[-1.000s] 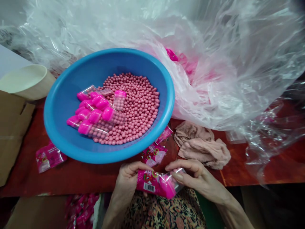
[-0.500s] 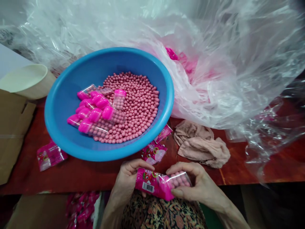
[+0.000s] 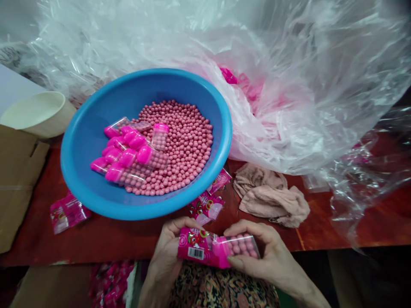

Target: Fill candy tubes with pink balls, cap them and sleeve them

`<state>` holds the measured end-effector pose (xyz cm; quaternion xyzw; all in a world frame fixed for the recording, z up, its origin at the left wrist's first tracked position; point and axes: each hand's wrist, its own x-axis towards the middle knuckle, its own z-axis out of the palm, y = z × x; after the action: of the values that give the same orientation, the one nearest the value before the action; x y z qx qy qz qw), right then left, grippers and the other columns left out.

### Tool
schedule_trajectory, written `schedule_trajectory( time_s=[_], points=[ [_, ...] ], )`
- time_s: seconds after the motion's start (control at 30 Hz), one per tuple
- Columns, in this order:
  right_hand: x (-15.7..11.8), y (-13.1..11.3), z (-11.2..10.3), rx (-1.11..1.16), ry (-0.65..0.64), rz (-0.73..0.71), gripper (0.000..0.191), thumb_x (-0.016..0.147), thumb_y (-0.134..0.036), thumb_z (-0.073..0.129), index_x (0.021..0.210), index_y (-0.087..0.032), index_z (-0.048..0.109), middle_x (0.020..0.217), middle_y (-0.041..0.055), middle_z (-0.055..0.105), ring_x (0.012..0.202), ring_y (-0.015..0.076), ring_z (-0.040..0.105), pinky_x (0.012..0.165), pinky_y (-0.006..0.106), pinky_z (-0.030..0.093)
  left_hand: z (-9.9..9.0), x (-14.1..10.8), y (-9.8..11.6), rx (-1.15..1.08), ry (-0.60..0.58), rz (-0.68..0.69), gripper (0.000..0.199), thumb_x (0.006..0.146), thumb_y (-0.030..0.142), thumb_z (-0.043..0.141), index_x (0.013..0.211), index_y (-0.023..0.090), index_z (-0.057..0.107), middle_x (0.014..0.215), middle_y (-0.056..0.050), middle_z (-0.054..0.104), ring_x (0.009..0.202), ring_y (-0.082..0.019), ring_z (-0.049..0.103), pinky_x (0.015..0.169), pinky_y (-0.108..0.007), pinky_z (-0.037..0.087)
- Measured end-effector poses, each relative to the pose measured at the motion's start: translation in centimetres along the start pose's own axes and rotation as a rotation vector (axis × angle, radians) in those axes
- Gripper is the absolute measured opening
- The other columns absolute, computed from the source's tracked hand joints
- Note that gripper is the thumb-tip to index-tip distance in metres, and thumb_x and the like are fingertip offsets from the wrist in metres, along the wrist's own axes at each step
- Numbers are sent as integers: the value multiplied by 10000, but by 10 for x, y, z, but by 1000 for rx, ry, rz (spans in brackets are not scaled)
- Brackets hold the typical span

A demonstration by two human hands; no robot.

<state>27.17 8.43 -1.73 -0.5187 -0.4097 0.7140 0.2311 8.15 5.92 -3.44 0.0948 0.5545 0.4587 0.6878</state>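
Between my hands, over my lap at the table's front edge, lies a clear tube of pink balls [image 3: 243, 246] with a pink cap. My right hand [image 3: 268, 252] grips the tube's clear end. A printed pink sleeve [image 3: 195, 247] with a barcode is partly around the cap end, and my left hand [image 3: 168, 246] pinches it. Just beyond my hands, several flat printed sleeves [image 3: 207, 207] rest on the table. A blue basin [image 3: 135, 211] holds loose pink balls [image 3: 189, 145] and several filled tubes with pink caps [image 3: 128, 157].
A crumpled beige cloth [image 3: 274, 199] lies right of the basin. Clear plastic sheeting [image 3: 289, 128] with pink pieces inside covers the back. At left are a white bowl [image 3: 41, 115], a cardboard box [image 3: 19, 184] and another pink sleeve [image 3: 69, 212]. Pink packs [image 3: 111, 282] fill a box below the table.
The sleeve has shifted slightly left with my left hand, and more of the cap and tube shows. My right hand still grips the tube. The whole view has shifted a little.
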Motion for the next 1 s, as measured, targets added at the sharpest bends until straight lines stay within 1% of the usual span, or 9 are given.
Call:
schedule_trajectory(
  time_s=[0.17, 0.33, 0.43, 0.5, 0.6, 0.7, 0.77, 0.87, 1.0],
  points=[
    [5, 7, -10, -186, -42, -5, 380, 555, -213, 819, 930, -257, 772, 770, -4, 635, 673, 139, 565, 648, 257, 491, 1, 2, 2, 22, -35, -48, 134, 505, 31, 670, 550, 133, 746, 506, 7, 677, 454, -60, 540, 475, -138, 403],
    [14, 12, -9, -79, -227, -116, 176, 666, -278, 740, 821, -219, 797, 611, -19, 618, 505, 76, 452, 490, 184, 411, -4, 0, 6, -11, -111, -62, 65, 527, 121, 787, 584, 120, 756, 553, -17, 699, 490, -85, 573, 499, -153, 442],
    [14, 12, -7, -65, -178, -166, 155, 671, -289, 728, 786, -214, 800, 600, -9, 648, 486, 79, 451, 476, 188, 400, -8, -3, 6, -81, -144, -36, 307, 535, 386, 846, 692, 130, 782, 656, -56, 745, 574, -134, 634, 576, -195, 499],
    [14, 13, -5, -69, -98, -203, 146, 683, -292, 732, 800, -230, 794, 634, -6, 679, 512, 91, 495, 499, 191, 422, -8, -5, 5, -138, -148, -19, 451, 569, 563, 785, 795, 173, 794, 759, -67, 776, 661, -175, 681, 656, -245, 532],
    [13, 14, -2, -94, 51, -249, 133, 720, -278, 720, 836, -257, 781, 654, -20, 697, 537, 92, 542, 517, 172, 443, 0, -9, 2, -208, -120, 23, 634, 502, 690, 738, 878, 183, 792, 844, -101, 782, 758, -255, 707, 716, -334, 549],
    [12, 14, 3, -146, 149, -298, 124, 721, -227, 721, 826, -262, 778, 621, -33, 700, 517, 87, 566, 514, 153, 459, 12, -12, -2, -223, -52, 66, 534, 396, 462, 895, 829, 166, 796, 782, -101, 780, 714, -253, 708, 682, -305, 543],
    [10, 13, 9, -185, 192, -332, 142, 700, -204, 739, 821, -265, 781, 641, -32, 722, 512, 89, 589, 513, 147, 473, 19, -14, -7, -214, -12, 62, 380, 438, 301, 915, 780, 186, 797, 728, -71, 779, 663, -219, 705, 672, -282, 537],
    [8, 14, 19, -252, 280, -430, 186, 683, -187, 761, 847, -271, 778, 725, -28, 765, 531, 92, 639, 533, 135, 505, 26, -15, -13, -210, 40, 63, 204, 575, 257, 861, 754, 185, 791, 703, -56, 776, 668, -200, 699, 716, -289, 532],
    [8, 17, 30, -267, 399, -573, 248, 681, -143, 758, 894, -269, 751, 722, -56, 769, 522, 72, 673, 546, 79, 521, 32, -13, -17, -265, 12, 26, 157, 694, 250, 779, 819, 156, 787, 750, -78, 777, 756, -220, 697, 822, -344, 511]
  ],
)
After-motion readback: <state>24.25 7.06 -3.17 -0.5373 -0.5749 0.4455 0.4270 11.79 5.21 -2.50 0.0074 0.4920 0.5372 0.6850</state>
